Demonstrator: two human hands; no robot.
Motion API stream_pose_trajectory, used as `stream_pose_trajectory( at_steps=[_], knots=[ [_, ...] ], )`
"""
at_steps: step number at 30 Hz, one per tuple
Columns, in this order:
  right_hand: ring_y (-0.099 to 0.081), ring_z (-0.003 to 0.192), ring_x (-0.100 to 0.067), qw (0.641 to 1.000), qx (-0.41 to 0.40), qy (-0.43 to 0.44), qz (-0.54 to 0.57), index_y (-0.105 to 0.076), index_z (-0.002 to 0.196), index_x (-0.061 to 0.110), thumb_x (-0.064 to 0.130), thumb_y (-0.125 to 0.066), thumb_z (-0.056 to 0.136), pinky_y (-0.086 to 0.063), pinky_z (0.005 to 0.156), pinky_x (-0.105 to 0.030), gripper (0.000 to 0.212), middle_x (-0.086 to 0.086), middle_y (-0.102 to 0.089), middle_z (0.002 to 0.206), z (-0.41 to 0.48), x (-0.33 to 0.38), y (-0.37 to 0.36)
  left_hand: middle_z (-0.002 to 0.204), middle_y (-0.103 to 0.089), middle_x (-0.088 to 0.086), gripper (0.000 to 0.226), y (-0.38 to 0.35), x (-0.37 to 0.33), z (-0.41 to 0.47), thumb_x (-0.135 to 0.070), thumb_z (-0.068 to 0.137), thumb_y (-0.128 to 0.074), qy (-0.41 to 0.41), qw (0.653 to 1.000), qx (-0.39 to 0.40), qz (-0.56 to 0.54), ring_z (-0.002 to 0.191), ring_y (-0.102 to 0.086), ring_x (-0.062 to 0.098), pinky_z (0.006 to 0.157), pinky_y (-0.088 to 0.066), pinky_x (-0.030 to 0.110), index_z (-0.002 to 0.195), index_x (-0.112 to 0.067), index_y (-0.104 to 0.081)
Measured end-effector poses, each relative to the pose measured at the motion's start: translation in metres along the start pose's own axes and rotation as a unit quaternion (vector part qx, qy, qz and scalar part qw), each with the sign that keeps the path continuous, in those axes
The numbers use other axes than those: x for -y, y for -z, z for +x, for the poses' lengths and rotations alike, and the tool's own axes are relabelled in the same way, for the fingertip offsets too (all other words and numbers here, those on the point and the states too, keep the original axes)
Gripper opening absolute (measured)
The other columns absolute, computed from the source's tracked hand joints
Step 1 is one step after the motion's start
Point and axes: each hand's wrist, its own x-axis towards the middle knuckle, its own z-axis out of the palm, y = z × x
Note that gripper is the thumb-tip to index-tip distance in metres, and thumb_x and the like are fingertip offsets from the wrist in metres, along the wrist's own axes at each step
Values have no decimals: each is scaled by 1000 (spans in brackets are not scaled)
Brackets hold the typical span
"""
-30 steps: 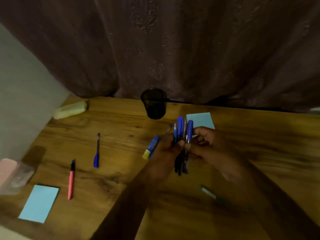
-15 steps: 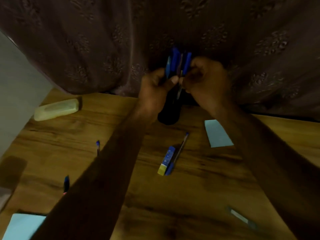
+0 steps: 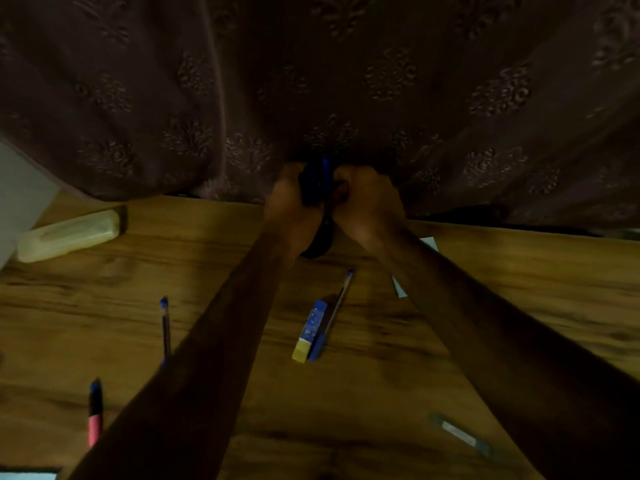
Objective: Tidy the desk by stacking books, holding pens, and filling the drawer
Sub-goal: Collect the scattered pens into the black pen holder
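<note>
Both my hands are stretched to the back of the wooden desk [image 3: 381,393]. My left hand [image 3: 292,202] and my right hand [image 3: 363,206] grip a bundle of blue pens [image 3: 320,178] between them, right over the black pen holder [image 3: 320,239], which shows only as a dark patch between my wrists. Whether the pens' lower ends are inside the holder is hidden. Loose on the desk lie a blue pen [image 3: 332,315], another blue pen [image 3: 164,323] at the left, and a pink marker [image 3: 94,412].
A blue-and-yellow eraser [image 3: 310,332] lies beside the middle pen. A pale yellow case [image 3: 69,233] sits at the back left. Blue sticky notes [image 3: 398,289] peek past my right forearm, another [image 3: 27,474] at the bottom left. A grey strip [image 3: 459,434] lies front right. A dark curtain [image 3: 311,81] hangs behind.
My hands carried the pen bundle from mid-desk back to the pen holder, then lowered it so less of the pens shows above my fingers. The view moved forward.
</note>
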Motion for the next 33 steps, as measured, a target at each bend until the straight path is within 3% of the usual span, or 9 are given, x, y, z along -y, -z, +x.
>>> stream_pose_trajectory(
  at_steps=[2,5,9,13,17,21,23,28,33],
  knots=[
    [-68,89,-26,1000,8,4,0,-66,90,29,20,-51,86,-57,74,-40,18,1,-71,92,-4,0,1,113,-52,-4,47,-1,1,-1,4,90,-54,5,999,0,41,104,-51,10,86,-45,25,135,-10,-48],
    [-67,99,-23,1000,10,19,-3,-68,114,31,23,-62,86,-58,82,-42,30,3,-71,109,-9,0,5,126,-54,2,54,0,3,-2,3,85,-60,-9,995,-43,87,113,-54,16,88,-42,21,136,-11,-48],
    [-64,104,-13,999,-6,30,8,-64,121,33,27,-71,86,-56,84,-35,36,8,-66,116,-31,-12,23,139,-43,12,67,4,-5,-19,6,76,-68,-52,983,-84,153,124,-47,22,95,-31,11,138,-9,-48],
    [-60,97,-4,999,-13,12,40,-64,121,33,26,-70,88,-54,80,-28,34,11,-63,115,-70,-41,52,127,-46,5,54,-7,-25,-55,10,73,-62,-147,968,-102,176,115,-51,17,91,-40,16,121,-14,-58],
    [-60,83,-2,998,-48,-28,41,-63,108,35,27,-71,87,-56,78,-30,24,17,-61,108,-113,-89,85,113,-56,0,40,-63,-36,-95,9,77,-60,-227,962,19,147,102,-59,13,86,-53,29,107,-18,-63],
    [-62,86,-2,991,-77,-97,51,-66,112,35,27,-67,87,-57,80,-32,26,19,-63,107,-162,-139,135,105,-58,-8,34,-138,-50,-137,1,82,-66,-247,949,152,125,94,-57,-3,84,-46,9,99,-29,-59],
    [-64,86,-4,985,-99,-130,52,-66,110,35,24,-66,83,-57,80,-36,30,18,-65,106,-189,-168,163,110,-57,-4,26,-180,-61,-157,-14,80,-65,-256,930,228,134,98,-58,5,86,-50,18,101,-28,-59],
    [-69,89,-14,965,-179,-191,30,-70,106,32,33,-60,73,-57,82,-36,34,15,-70,100,-257,-238,227,117,-57,-5,36,-275,-86,-203,-10,79,-65,-242,895,327,181,106,-59,15,87,-52,35,112,-24,-59],
    [-66,74,-12,928,-225,-297,-13,-67,101,32,27,-70,83,-50,67,-28,18,10,-68,95,-325,-314,280,103,-66,-1,43,-342,-105,-255,-45,74,-48,-124,892,397,177,94,-63,15,85,-53,35,108,-21,-61]
  ],
)
